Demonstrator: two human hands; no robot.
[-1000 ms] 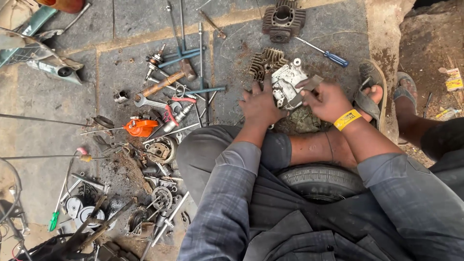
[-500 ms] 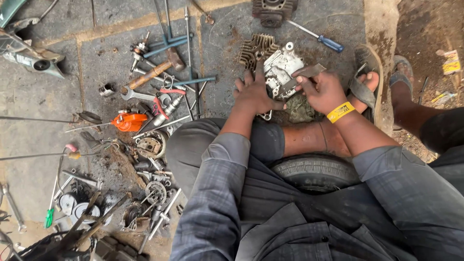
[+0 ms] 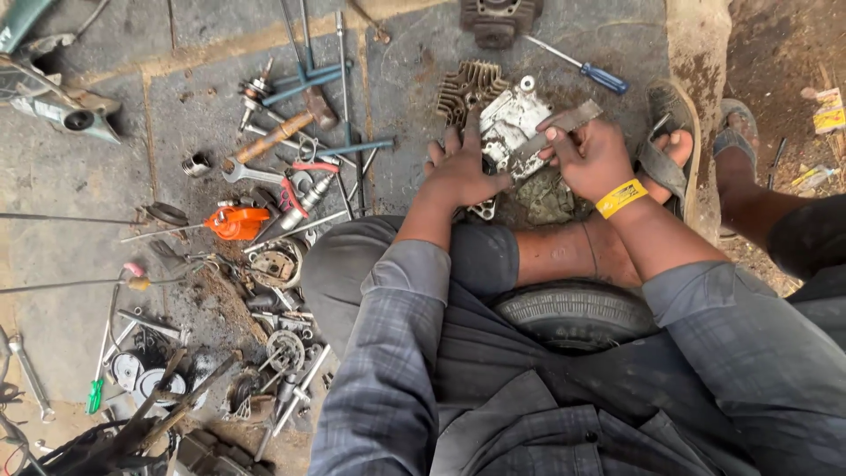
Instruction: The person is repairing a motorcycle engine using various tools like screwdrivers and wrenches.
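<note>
One silver-grey cast-metal engine cover (image 3: 511, 123) lies on the stone floor (image 3: 88, 176) just beside one finned cylinder block (image 3: 465, 88). The left hand (image 3: 460, 172) presses flat on it, fingers spread; the right hand (image 3: 595, 159) pinches one flat grey metal file (image 3: 564, 123) against it.

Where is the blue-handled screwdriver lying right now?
In the head view, the blue-handled screwdriver lies on the paving at upper right of centre, just beyond the right hand and beside the dark engine cylinder.

Grey stone floor (image 3: 79, 185) (grimy) carries a hammer (image 3: 280, 132), blue-handled screwdriver (image 3: 582, 66) and finned cylinder (image 3: 500, 18).
</note>
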